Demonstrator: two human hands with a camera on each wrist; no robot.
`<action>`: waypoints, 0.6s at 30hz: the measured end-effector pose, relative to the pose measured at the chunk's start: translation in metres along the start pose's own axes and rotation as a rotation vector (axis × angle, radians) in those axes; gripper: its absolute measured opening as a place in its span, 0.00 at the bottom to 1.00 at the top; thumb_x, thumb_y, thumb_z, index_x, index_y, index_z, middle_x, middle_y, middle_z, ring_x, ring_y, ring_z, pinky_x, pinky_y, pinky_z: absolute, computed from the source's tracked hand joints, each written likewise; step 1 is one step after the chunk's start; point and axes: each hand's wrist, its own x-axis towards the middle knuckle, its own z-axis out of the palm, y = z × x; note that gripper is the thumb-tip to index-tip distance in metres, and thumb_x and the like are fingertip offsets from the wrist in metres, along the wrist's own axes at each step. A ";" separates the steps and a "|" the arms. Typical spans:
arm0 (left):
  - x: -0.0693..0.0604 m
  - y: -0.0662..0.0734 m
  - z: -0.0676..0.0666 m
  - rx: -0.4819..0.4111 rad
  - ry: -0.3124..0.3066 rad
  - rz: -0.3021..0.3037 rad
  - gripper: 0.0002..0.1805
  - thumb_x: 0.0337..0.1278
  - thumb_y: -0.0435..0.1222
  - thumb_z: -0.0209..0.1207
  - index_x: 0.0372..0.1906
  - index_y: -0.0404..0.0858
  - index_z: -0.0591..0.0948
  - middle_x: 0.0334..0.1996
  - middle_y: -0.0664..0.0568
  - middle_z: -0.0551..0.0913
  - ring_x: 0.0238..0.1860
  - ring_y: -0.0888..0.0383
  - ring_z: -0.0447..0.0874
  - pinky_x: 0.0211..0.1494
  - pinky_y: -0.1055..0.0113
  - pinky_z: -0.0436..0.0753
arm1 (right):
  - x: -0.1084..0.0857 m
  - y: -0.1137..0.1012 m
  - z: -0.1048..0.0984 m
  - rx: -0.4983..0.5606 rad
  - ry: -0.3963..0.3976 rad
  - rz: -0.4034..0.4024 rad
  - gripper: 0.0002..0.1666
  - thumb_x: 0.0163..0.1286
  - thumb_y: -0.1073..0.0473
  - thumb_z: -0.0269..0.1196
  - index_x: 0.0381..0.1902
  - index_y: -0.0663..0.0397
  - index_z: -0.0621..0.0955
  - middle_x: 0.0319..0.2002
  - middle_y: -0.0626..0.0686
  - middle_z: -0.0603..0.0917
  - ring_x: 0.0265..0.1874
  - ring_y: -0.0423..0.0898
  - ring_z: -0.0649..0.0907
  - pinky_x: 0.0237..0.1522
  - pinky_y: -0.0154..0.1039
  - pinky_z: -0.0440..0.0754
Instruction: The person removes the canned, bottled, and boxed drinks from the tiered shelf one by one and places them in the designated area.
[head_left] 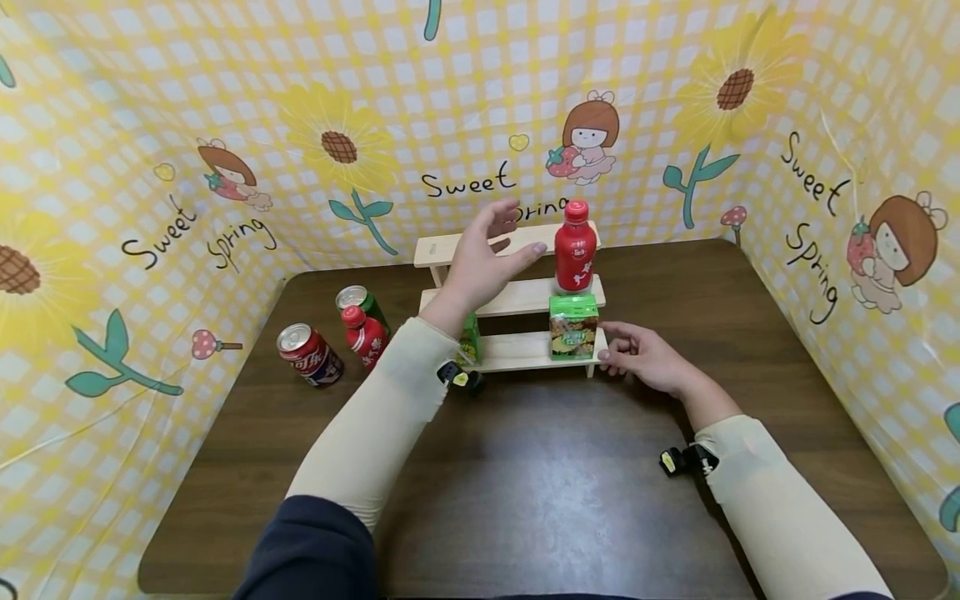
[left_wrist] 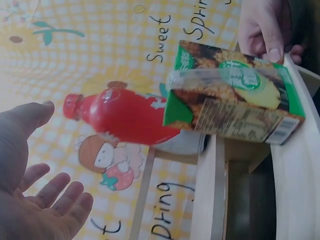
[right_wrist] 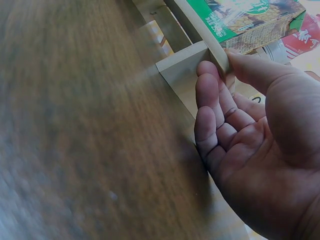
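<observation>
A three-step wooden rack [head_left: 517, 348] stands at the back of the table. On its middle step a red bottle [head_left: 575, 257] stands upright at the right end, and below it on the front step is a green drink carton [head_left: 573, 335] with a pineapple picture. My left hand [head_left: 483, 260] hovers over the rack's left half with fingers spread, apart from the bottle [left_wrist: 130, 115]. With thumb on top and fingers underneath, my right hand [right_wrist: 250, 130] pinches the right end of the front step, beside the carton [right_wrist: 250, 22].
Left of the rack stand a dark red-and-blue cola can [head_left: 310, 357], a green can [head_left: 362, 302] and another red bottle [head_left: 366, 337]. A second green package [head_left: 470, 340] on the front step is partly hidden by my left wrist. Patterned cloth [head_left: 465, 100] surrounds the brown table [head_left: 525, 500].
</observation>
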 end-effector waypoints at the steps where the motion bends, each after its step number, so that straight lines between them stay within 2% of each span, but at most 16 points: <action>1: 0.002 0.000 0.003 0.004 -0.011 -0.013 0.40 0.61 0.44 0.75 0.75 0.42 0.71 0.68 0.51 0.76 0.67 0.55 0.75 0.71 0.57 0.75 | 0.000 0.000 0.000 -0.003 0.001 0.001 0.38 0.78 0.57 0.65 0.78 0.61 0.65 0.38 0.64 0.87 0.36 0.55 0.85 0.30 0.42 0.83; 7: 0.014 0.003 0.021 0.029 -0.062 -0.063 0.40 0.61 0.44 0.75 0.75 0.44 0.70 0.69 0.50 0.75 0.68 0.53 0.74 0.70 0.59 0.75 | 0.002 0.000 0.000 -0.014 0.000 0.000 0.38 0.78 0.56 0.65 0.78 0.61 0.65 0.37 0.64 0.87 0.37 0.54 0.85 0.30 0.41 0.82; 18: 0.024 0.005 0.043 0.055 -0.095 -0.112 0.41 0.60 0.45 0.75 0.75 0.46 0.71 0.69 0.52 0.75 0.67 0.50 0.75 0.67 0.52 0.78 | 0.001 0.001 0.000 -0.009 0.000 -0.014 0.37 0.78 0.56 0.65 0.78 0.60 0.65 0.37 0.64 0.87 0.35 0.54 0.85 0.29 0.42 0.82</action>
